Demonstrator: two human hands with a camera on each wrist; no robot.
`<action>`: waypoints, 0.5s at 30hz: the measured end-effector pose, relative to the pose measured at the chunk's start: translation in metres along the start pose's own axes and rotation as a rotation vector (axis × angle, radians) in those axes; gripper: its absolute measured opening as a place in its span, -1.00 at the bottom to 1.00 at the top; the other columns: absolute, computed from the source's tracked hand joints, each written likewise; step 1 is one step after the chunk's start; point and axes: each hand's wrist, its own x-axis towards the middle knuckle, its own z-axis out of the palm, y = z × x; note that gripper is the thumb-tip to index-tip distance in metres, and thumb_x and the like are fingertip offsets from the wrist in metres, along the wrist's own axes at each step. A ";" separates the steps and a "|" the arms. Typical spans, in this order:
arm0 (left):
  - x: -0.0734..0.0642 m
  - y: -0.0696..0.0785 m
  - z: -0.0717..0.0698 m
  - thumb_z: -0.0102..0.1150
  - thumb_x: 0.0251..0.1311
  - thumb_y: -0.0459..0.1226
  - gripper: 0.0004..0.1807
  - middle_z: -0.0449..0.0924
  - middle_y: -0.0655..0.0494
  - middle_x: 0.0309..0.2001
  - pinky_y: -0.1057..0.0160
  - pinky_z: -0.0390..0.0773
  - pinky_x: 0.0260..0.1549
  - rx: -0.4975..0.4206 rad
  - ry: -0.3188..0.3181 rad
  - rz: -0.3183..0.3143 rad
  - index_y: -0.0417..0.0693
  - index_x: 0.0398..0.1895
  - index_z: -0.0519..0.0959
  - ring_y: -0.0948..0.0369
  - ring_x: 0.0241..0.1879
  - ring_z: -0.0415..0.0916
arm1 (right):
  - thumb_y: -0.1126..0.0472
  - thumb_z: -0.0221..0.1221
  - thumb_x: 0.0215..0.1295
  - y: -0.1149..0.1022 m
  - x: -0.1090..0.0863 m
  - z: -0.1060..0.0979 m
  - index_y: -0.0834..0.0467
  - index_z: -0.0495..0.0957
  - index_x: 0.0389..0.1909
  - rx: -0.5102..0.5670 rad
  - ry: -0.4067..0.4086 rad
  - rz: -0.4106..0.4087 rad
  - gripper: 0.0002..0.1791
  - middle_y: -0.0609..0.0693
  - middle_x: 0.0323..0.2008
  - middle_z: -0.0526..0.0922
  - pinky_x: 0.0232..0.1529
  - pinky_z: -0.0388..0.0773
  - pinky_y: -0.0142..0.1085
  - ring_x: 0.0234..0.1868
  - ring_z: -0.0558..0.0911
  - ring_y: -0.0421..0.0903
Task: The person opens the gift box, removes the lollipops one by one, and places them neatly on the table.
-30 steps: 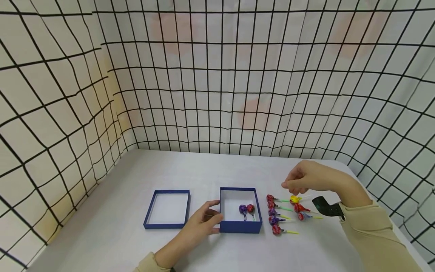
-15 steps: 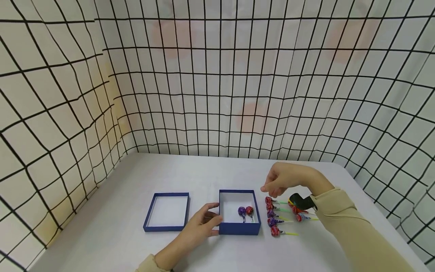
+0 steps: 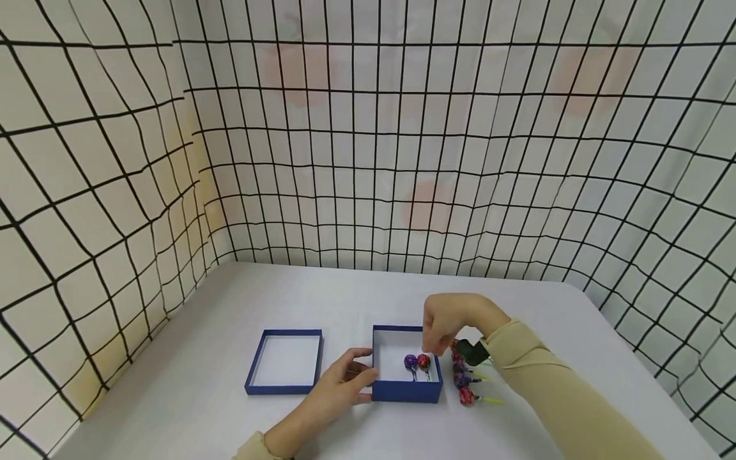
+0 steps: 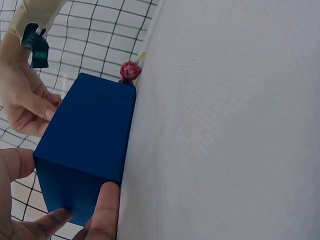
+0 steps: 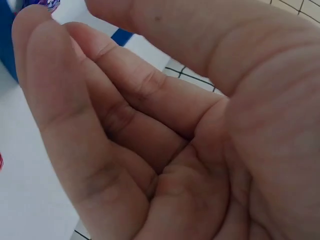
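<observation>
A blue square box [image 3: 405, 392] stands uncovered, with a purple lollipop [image 3: 411, 361] and a red lollipop [image 3: 423, 361] inside. My left hand [image 3: 336, 384] rests on the box's left wall, thumb and fingers spread against it, as the left wrist view shows on the blue side [image 4: 85, 125]. Over the box's right wall my right hand [image 3: 445, 322] points its fingers down close to the red lollipop. In the right wrist view its fingers are loosely bent, thumb apart; a purple wrapper [image 5: 47, 4] shows past the fingertip, and nothing shows in the palm.
Several wrapped lollipops [image 3: 467, 396] lie in a column right of the box, partly hidden under the right forearm. A shallow blue-edged lid [image 3: 286, 363] lies left of the box. Black grid netting [image 3: 391, 153] surrounds the white table [image 3: 322, 287].
My right hand has moved left and nearer, from above the yellow lollipop to over the box's right side. My left hand has stayed at the box.
</observation>
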 end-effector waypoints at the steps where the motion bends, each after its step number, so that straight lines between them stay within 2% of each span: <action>1: 0.000 0.000 0.000 0.23 0.55 -0.15 -0.39 0.59 -0.14 0.14 0.10 0.83 0.00 0.001 -0.001 -0.001 -0.17 0.54 0.36 0.15 0.03 0.61 | 0.29 0.45 0.30 -0.001 0.002 0.001 0.28 0.82 -0.34 0.001 -0.008 0.002 -0.89 0.05 -0.42 0.84 -0.14 0.84 -0.28 -0.44 0.77 -0.20; 10: 0.001 -0.001 0.001 0.24 0.55 -0.16 -0.39 0.61 -0.13 0.13 0.06 0.83 0.00 0.006 0.007 -0.001 -0.17 0.54 0.36 0.15 0.04 0.62 | 0.32 0.48 0.27 -0.013 0.019 0.011 0.29 0.79 -0.47 0.002 -0.046 0.077 -0.85 0.09 -0.51 0.82 -0.25 0.80 -0.37 -0.52 0.76 -0.22; 15: 0.001 -0.002 0.001 0.24 0.55 -0.17 -0.40 0.61 -0.12 0.12 0.06 0.83 0.00 0.004 0.004 -0.003 -0.17 0.53 0.37 0.16 0.03 0.61 | 0.31 0.51 0.23 -0.022 0.027 0.020 0.27 0.73 -0.56 -0.054 -0.042 0.123 -0.78 0.08 -0.56 0.80 -0.46 0.64 -0.50 -0.61 0.69 -0.25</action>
